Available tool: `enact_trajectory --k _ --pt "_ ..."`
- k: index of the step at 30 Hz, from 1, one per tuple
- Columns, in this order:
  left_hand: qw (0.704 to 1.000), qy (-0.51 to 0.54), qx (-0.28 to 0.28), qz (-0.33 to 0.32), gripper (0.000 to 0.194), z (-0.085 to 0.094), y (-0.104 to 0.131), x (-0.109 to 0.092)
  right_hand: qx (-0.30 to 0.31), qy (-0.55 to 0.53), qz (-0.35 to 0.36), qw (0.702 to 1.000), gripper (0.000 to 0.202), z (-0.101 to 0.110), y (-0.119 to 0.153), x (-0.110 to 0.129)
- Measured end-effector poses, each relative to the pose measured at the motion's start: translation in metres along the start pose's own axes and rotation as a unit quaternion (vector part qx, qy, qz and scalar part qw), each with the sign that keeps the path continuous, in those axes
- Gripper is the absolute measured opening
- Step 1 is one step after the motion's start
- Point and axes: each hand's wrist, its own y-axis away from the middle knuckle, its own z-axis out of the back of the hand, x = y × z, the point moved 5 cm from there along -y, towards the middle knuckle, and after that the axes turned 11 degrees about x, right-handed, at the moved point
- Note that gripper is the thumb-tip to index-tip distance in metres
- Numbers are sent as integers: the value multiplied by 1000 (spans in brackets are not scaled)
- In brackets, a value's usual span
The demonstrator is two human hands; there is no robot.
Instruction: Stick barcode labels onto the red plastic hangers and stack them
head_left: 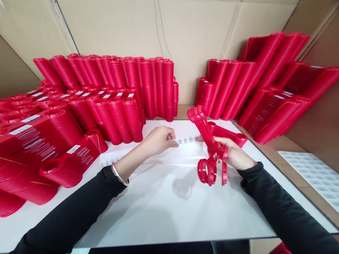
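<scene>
My left hand (159, 139) is closed in a pinch on the end of a narrow white strip of printed labels (186, 140), held just above the white table (155, 211). My right hand (233, 153) grips several red plastic pieces with rings at their ends (208, 136), fanned slightly apart. The strip's far end reaches toward the right fingers, partly hidden behind the red pieces. Beneath my left forearm lies a white sheet with printed labels (111, 159). A smaller red ringed stack (228, 133) rests on the table just beyond my right hand.
Tall stacks of red ringed pieces (122, 118) crowd the left and back, many with white labels on top. More red stacks (244, 82) lean at the right against cardboard walls (199, 20). A label sheet (328, 186) lies along the right side, past the table edge.
</scene>
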Motion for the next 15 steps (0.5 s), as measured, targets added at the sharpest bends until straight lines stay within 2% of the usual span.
enact_trajectory --k 3,5,9,15 --pt "1000 15 5 -4 20 0 0 -3 42 -23 -2 999 46 -2 0 1" --pt "1000 11 9 -6 21 -1 0 -3 47 -24 5 999 47 -1 -1 2" --pt "1000 -4 -1 -8 22 5 0 5 20 -8 -7 1000 47 7 2 5" --pt "1000 -23 -20 5 25 16 4 8 -15 -56 -21 998 48 16 6 3"
